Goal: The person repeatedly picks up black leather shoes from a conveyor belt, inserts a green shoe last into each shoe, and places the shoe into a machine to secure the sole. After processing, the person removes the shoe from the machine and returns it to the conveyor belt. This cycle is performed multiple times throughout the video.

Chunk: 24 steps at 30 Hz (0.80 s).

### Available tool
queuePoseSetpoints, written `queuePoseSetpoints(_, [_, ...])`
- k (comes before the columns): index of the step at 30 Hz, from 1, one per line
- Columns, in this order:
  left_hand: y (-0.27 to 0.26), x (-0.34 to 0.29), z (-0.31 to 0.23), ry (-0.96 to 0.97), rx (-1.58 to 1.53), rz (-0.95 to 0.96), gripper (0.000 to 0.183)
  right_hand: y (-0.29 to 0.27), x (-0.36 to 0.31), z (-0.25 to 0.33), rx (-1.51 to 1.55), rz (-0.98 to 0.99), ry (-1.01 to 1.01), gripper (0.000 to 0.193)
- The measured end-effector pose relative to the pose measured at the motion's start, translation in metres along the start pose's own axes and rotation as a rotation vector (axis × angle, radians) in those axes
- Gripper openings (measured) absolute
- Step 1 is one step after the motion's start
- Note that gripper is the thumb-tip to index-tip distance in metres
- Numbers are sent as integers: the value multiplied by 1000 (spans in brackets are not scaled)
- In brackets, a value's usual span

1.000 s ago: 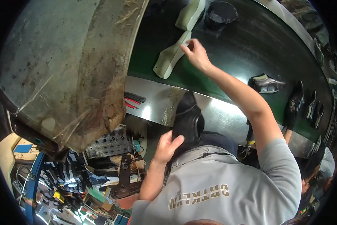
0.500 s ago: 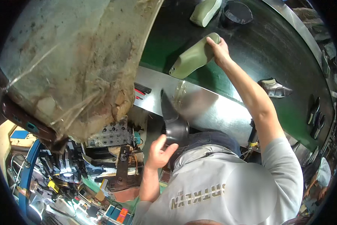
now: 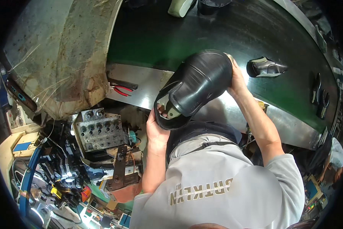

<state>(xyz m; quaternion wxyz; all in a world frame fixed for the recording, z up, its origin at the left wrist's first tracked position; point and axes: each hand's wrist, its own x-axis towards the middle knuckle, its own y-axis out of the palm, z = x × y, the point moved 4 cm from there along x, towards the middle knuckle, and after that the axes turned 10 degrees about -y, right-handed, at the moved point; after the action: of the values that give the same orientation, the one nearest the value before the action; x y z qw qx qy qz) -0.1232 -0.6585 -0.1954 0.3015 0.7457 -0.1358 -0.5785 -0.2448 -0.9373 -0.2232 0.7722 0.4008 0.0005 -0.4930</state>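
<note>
A black leather shoe upper (image 3: 204, 82) is in front of me above the bench's near edge, its toe to the upper right. Inside its ankle opening shows a pale green shoe last (image 3: 173, 112); how far it reaches inside is hidden. My left hand (image 3: 157, 129) grips the back rim of the upper, fingertips curled into the opening. My right hand (image 3: 236, 76) closes around the toe end, its fingers partly hidden behind the leather.
Another black shoe (image 3: 266, 67) lies on the dark green bench (image 3: 141, 49). Red-handled pliers (image 3: 121, 90) rest on its metal edge. At the far side are a pale last (image 3: 180, 7) and a dark round container (image 3: 213, 5). A large machine cover (image 3: 60, 49) and control box (image 3: 102, 131) stand left.
The green last in my right hand has come nearer and is now inside the black upper. My left hand, open beside the upper before, has risen and now grips its back rim.
</note>
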Motion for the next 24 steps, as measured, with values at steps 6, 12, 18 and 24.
queuePoseSetpoints(6, [3, 4, 18, -65, 39, -26, 32, -15, -24, -1, 128, -29, 164, 30])
queuePoseSetpoints(12, [7, 5, 21, 39, 54, 68, 39, 19, -37, 32, 70, -75, -7, 40])
queuePoseSetpoints(18, [2, 3, 20, 147, 36, -27, 21, 5, -27, 21, 33, -78, 173, 38])
queuePoseSetpoints(24, [-11, 6, 26, 203, -2, -158, 14, -20, 12, -4, -128, -36, 83, 34])
